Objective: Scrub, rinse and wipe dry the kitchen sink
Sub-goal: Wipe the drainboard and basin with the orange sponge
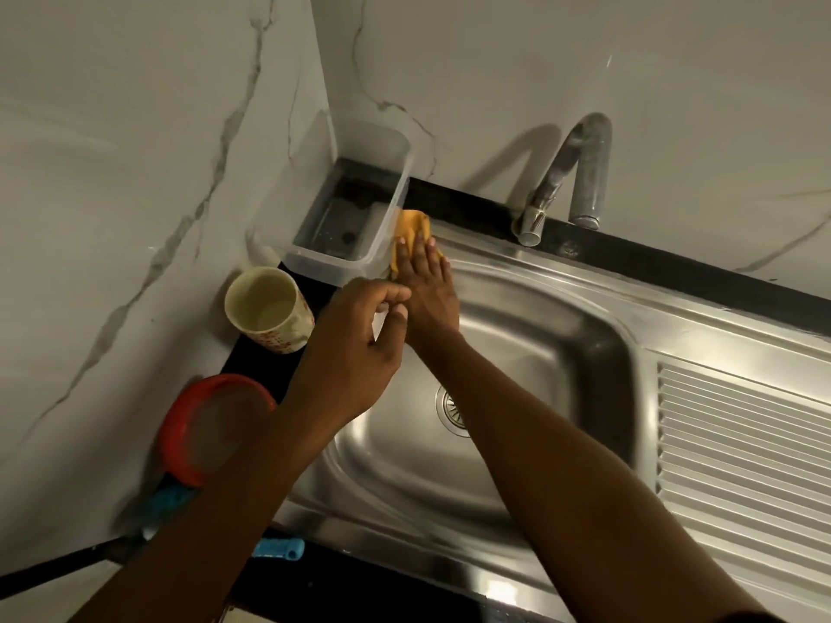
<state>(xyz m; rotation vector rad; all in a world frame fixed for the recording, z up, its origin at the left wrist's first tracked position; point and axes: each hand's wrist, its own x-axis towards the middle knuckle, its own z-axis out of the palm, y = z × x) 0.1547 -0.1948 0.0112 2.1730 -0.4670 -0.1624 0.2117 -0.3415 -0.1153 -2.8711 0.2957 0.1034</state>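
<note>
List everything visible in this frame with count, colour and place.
sink: one, stainless steel, centre, ribbed drainboard at right
drain: one, metal, basin floor
faucet: one, chrome, behind the sink
cloth: one, yellow-orange, sink's back-left rim
container: one, clear plastic, back-left corner of the countertop
cup: one, cream with red pattern, left of the sink
round item: one, red-rimmed, front-left, partly behind the left forearm
blue handle: one, blue, front edge
blue object: one, blue, below the round item, unidentifiable
countertop: one, black, around the sink
left hand: one, fingers curled beside the container; grip unclear
right hand: one, fingers flat on the cloth
</note>
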